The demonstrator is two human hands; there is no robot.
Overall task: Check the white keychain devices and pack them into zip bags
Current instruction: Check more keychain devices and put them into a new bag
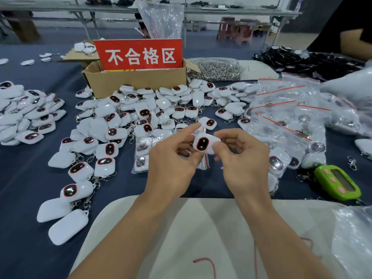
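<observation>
Head view: both hands meet at centre above the dark table. The left hand and the right hand each pinch the same white keychain device between thumb and curled fingers, its dark screen facing up. Loose devices lie heaped from nine to twelve o'clock. Filled zip bags are at two, a cardboard box at twelve and a green timer at four.
</observation>
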